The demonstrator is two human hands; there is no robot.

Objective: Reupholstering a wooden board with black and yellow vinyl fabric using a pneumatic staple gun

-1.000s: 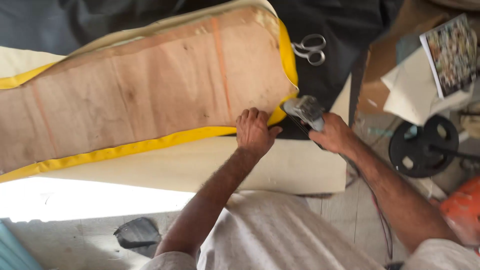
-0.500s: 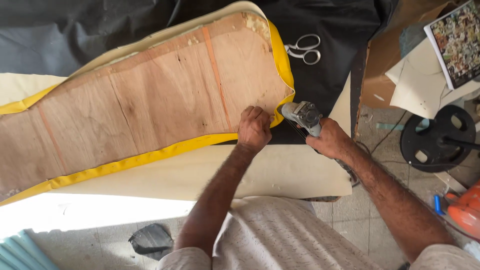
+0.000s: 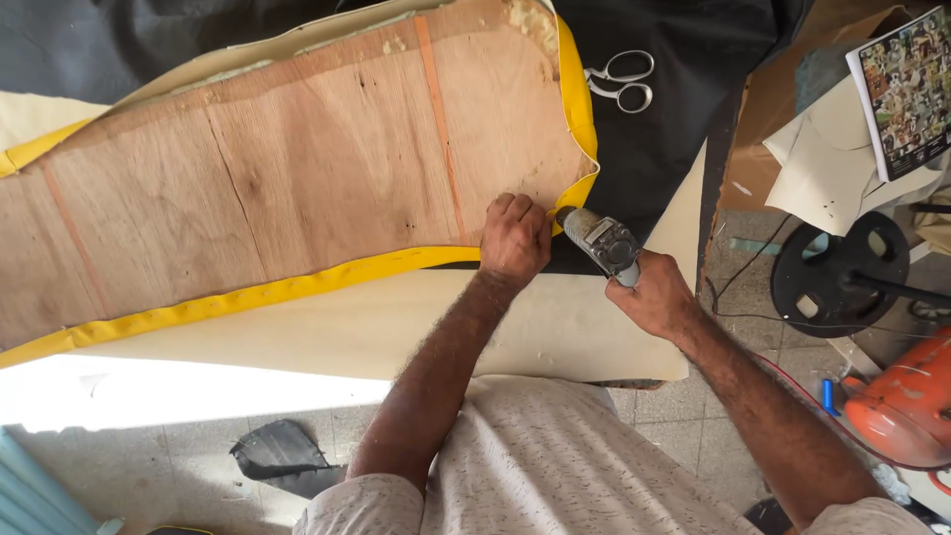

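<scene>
Head view shows a long plywood panel [image 3: 287, 188] lying across the desk [image 3: 416, 327], edged along its near and right sides by yellow vinyl [image 3: 277, 290] folded over the wood. At the panel's near right corner the left hand [image 3: 514, 238] presses down, fingers [image 3: 505, 210] curled together on the folded vinyl. Just right, the right hand [image 3: 654, 295] grips a grey staple gun [image 3: 600, 241], fingers wrapped tight, nose touching the corner. Scissors [image 3: 622, 81] lie farther off on black fabric [image 3: 684, 109]; right, an orange compressor [image 3: 906, 401].

Scissors [image 3: 621, 79] lie well beyond the hands; black cloth [image 3: 684, 119] between is bare.
</scene>
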